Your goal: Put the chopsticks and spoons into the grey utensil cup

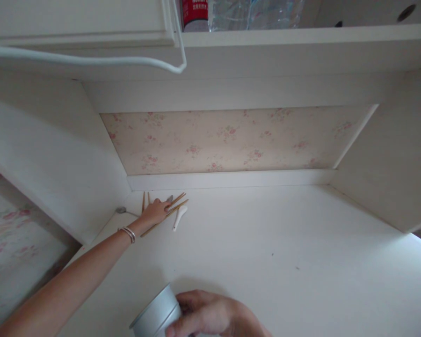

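Note:
At the back left of the white surface, my left hand (156, 212) is stretched out among loose utensils, its fingers closed on some wooden chopsticks (178, 200). One chopstick passes under the hand, and others stand out behind it. A small grey metal spoon end (170, 199) shows by the fingertips. Just right of the hand lies a white soup spoon (180, 217). Left of the wrist is another metal spoon (121, 209), its handle running under the hand. Close to me, my right hand (214, 312) grips a tilted silver-grey round metal canister (157, 312), partly cut off by the bottom edge.
White side panels enclose the desk surface (252, 234), with a floral-papered back (228, 140). Overhead, a shelf (284, 37) bears plastic-wrapped bottles (256, 14) and a red-labelled package (195, 11). A white cable (126, 61) hangs below the cabinet door (77, 21).

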The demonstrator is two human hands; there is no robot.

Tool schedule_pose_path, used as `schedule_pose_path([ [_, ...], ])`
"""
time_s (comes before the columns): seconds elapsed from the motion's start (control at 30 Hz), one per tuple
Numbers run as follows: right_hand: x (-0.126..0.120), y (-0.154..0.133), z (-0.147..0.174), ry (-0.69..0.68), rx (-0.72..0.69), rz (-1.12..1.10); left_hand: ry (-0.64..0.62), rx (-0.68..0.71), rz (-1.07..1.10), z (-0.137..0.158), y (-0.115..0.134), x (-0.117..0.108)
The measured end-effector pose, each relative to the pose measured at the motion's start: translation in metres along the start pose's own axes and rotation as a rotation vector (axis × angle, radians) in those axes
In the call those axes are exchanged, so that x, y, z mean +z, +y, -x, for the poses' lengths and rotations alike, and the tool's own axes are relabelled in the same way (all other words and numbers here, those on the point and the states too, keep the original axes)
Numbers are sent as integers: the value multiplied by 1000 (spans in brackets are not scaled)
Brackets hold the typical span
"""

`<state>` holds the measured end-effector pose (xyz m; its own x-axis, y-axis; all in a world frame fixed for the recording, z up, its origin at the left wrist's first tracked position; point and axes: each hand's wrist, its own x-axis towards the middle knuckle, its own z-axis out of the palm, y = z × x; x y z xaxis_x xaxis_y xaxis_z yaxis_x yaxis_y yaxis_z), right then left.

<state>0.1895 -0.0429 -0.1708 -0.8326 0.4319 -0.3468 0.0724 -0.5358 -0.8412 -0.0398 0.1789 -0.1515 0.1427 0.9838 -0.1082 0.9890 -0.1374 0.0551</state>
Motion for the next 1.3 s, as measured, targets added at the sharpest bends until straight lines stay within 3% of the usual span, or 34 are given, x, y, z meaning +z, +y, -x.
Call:
schedule_pose_path([
  [0.23,6,-6,1,-6,-75,-43,114,-58,28,5,-5,6],
  [0.4,9,-16,1,72,-357,-175,210,-75,53,15,-19,4],
  [0.5,3,-19,0,261,-551,-216,261,-84,84,25,-26,-1],
  [0.63,-15,-19,0,647,-683,-144,294,-27,140,49,-25,-4],
  [0.77,-37,-23,-7,1000,-743,-80,291,122,184,82,-20,7],
  [0.83,-50,-31,-15,1108,-772,-51,297,190,164,95,-20,17],
  [1.03,-100,-75,-60,1295,-670,271,299,121,68,101,-29,41],
  [1.3,-146,-111,-130,1343,-628,421,470,-2,40,99,-19,60],
])
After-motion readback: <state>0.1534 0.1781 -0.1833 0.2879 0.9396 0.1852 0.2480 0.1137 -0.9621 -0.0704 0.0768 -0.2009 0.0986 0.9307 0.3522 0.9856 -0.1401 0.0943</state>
